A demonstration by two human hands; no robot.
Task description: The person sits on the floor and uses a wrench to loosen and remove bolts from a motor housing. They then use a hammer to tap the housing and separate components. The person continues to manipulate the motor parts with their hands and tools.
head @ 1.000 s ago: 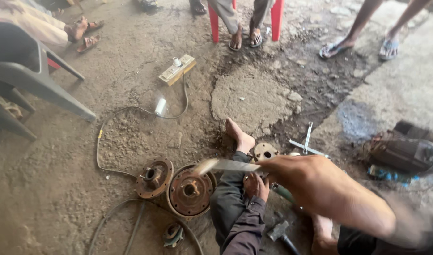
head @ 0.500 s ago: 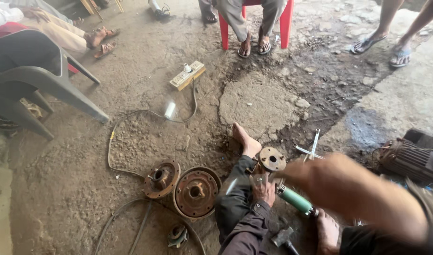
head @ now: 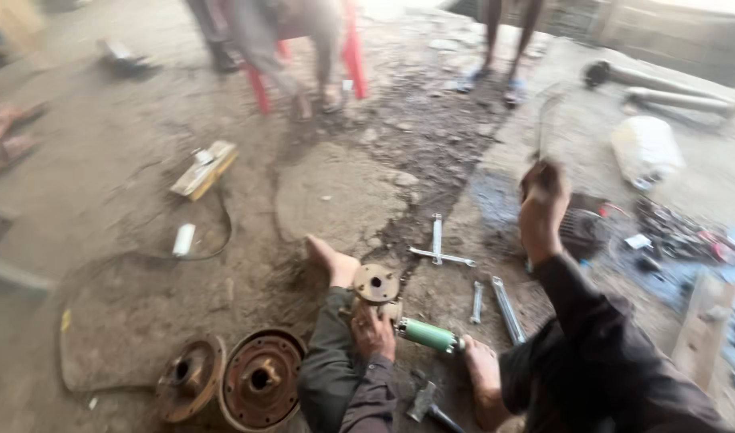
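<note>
I sit on the dirt floor with my legs out. My left hand point(head: 373, 330) grips a rusty part with a round flange point(head: 375, 282) and a green cylinder point(head: 428, 334), resting between my bare feet point(head: 331, 261). My right hand point(head: 544, 192) is raised to the right, above a dark motor-like object point(head: 582, 231). Its fingers are closed on a thin metal strip point(head: 540, 120) that is blurred by motion.
Two rusty hub discs point(head: 263, 377) lie at my left. Wrenches point(head: 437, 240) and a hammer point(head: 428, 405) are scattered near my legs. A wooden socket board point(head: 205, 168) with a cable lies farther left. Other people's legs stand by a red chair point(head: 351, 56). A white container point(head: 644, 148) sits far right.
My right arm swung from in front of the flange part up and out to the right. The view turned right. My left hand stayed on the part.
</note>
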